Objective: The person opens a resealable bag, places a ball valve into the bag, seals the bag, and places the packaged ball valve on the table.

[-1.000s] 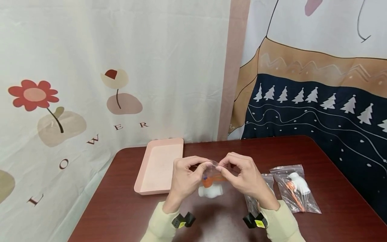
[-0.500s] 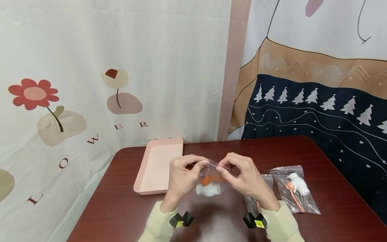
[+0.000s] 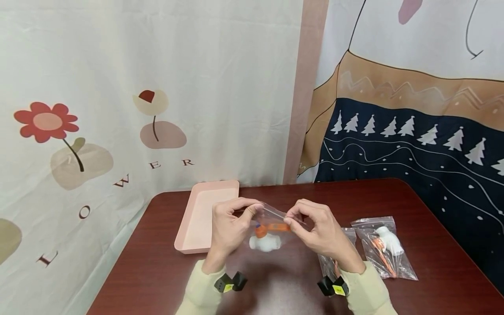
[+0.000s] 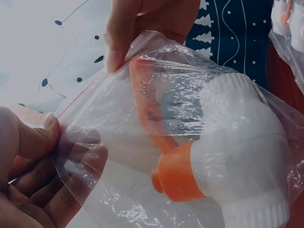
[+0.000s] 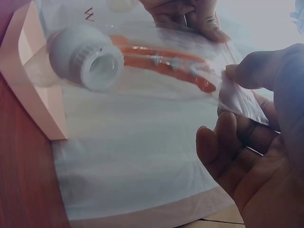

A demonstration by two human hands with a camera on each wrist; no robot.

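Note:
In the head view, a clear zip bag (image 3: 271,213) hangs between both hands above the table. Inside it is a white plastic ball valve (image 3: 264,243) with an orange lever handle (image 3: 278,227). My left hand (image 3: 233,222) pinches the zip edge between thumb and index finger. At the edge's other end, my right hand (image 3: 318,224) pinches it likewise. The left wrist view shows the valve body (image 4: 242,147) close up through the film, a red line running along the zip. From the right wrist, one open end of the valve (image 5: 102,71) faces the camera.
A pink tray (image 3: 188,218) lies at the back left, partly behind the left hand. To the right rests a bagged white valve with an orange handle (image 3: 387,240). Another clear bag (image 3: 328,264) is partly hidden beneath the right forearm. A printed cloth (image 3: 220,87) hangs behind the table.
My left hand has moved left, widening the stretch of zip edge between the hands. The bagged valve has shifted left and slightly up. My right hand has stayed nearly in place.

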